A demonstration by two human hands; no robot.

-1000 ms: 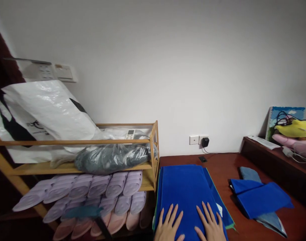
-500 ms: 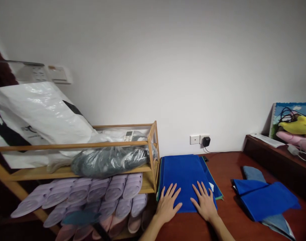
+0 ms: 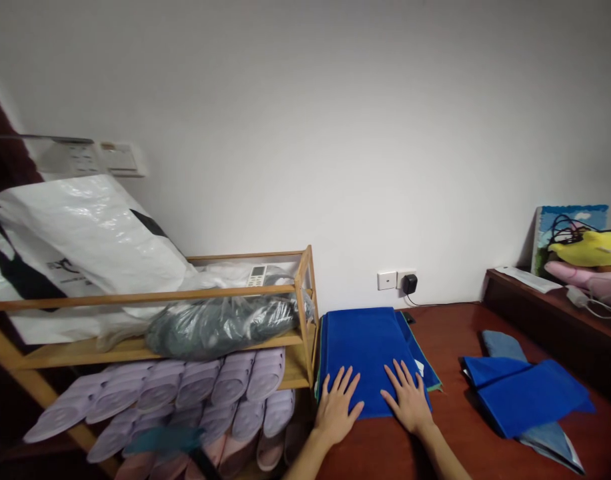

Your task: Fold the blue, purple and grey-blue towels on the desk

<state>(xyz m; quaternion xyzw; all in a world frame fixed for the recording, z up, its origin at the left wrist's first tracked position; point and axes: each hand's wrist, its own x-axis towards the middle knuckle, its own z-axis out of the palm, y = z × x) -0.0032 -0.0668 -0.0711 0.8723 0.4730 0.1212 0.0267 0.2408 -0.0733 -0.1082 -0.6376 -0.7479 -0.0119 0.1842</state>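
A stack of flat blue cloths (image 3: 363, 350) lies on the reddish-brown wooden table (image 3: 450, 340), with green edging showing at its right side. My left hand (image 3: 338, 403) rests flat on the lower left of the top cloth, fingers spread. On the lower right of the same cloth lies my right hand (image 3: 408, 399), palm down and fingers apart. A small white label (image 3: 419, 367) shows beside the right fingertips. Further right, a folded blue cloth (image 3: 530, 397) lies across a greyish-blue folded cloth (image 3: 505, 345).
Left of the table stands a wooden rack (image 3: 305, 327) with lilac slippers (image 3: 230, 380), a plastic-wrapped dark bundle (image 3: 225, 327), a remote control (image 3: 257, 275) and a white bag (image 3: 90, 233). A black plug (image 3: 409, 284) sits in the wall socket. A raised ledge (image 3: 550, 300) holds a yellow plush (image 3: 593, 250).
Both hands stay flat on the blue stack, almost in place. The view has shifted slightly, so the rack and bag appear a little lower.
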